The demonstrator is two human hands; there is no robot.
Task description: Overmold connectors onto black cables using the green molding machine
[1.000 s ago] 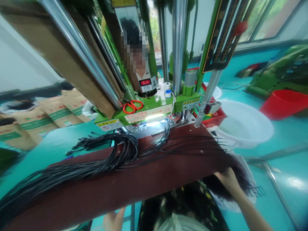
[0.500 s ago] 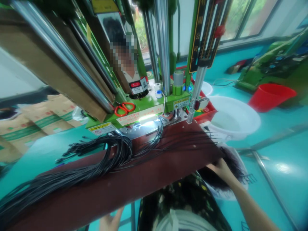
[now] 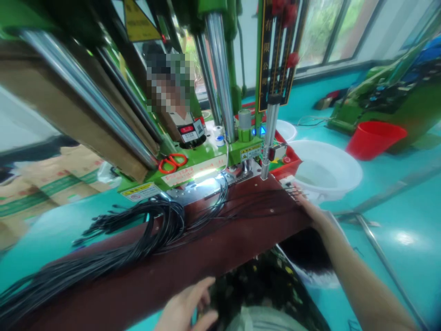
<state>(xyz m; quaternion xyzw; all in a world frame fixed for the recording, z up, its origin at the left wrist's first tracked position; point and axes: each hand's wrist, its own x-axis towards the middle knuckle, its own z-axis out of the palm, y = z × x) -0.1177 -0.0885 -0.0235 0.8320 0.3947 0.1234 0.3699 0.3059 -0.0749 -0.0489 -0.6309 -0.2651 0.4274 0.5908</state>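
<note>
My left hand (image 3: 189, 303) is held low by the front edge of the brown board (image 3: 213, 257), above my lap. Its thumb and fingers are apart and hold nothing. At the board's right edge, my right hand (image 3: 310, 209) reaches to the tips of several thin black cables (image 3: 255, 197). Blur hides whether its fingers grip any of them. The cables run back to the lit metal mould plate (image 3: 193, 191) under the green press (image 3: 206, 161). A thick bundle of black cables (image 3: 151, 234) loops over the board's left part.
Orange-handled scissors (image 3: 172, 162) lie on the press. To the right stand a white tub (image 3: 330, 161), a red bucket (image 3: 375, 138) and a red control box (image 3: 292, 158). A container of dark strands (image 3: 306, 248) sits below the board's right end. Paper sacks (image 3: 69, 179) are stacked left.
My right hand has moved up from beside the dark strands to the cable tips at the board's right edge. My left hand has risen and moved right. The view has shifted slightly.
</note>
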